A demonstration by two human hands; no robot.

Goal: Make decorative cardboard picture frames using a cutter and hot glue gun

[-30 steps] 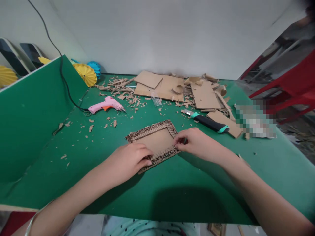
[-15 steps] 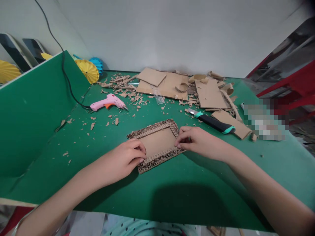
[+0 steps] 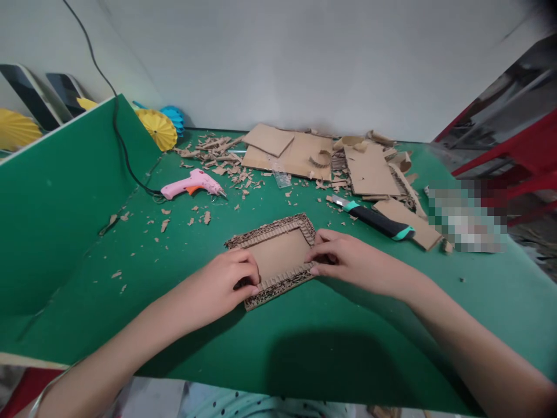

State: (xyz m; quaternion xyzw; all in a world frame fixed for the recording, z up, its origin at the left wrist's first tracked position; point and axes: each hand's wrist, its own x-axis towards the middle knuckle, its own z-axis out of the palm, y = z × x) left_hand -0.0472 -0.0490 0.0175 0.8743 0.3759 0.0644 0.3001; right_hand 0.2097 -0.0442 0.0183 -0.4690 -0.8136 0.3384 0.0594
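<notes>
A rectangular cardboard piece (image 3: 278, 255) with a raised border of corrugated strips lies flat on the green table (image 3: 209, 354). My left hand (image 3: 235, 276) grips the border at its left end, thumb on the near side and fingers curled over the inner edge. At the right end, my right hand (image 3: 333, 253) pinches the border near the near right corner, fingers bent inward. Parts of the left and right border strips are hidden under my hands.
A pink glue gun (image 3: 194, 183) with a black cord lies back left. A utility knife (image 3: 378, 219) rests on the right beside cardboard sheets (image 3: 300, 154) and scraps. A green partition (image 3: 65, 215) stands left; a clear ruler (image 3: 281, 174) lies behind the cardboard piece.
My right thumb has shifted slightly down and left along the near right corner, opening away from the fingers. My left hand stays at the left end. The view has tilted a little.
</notes>
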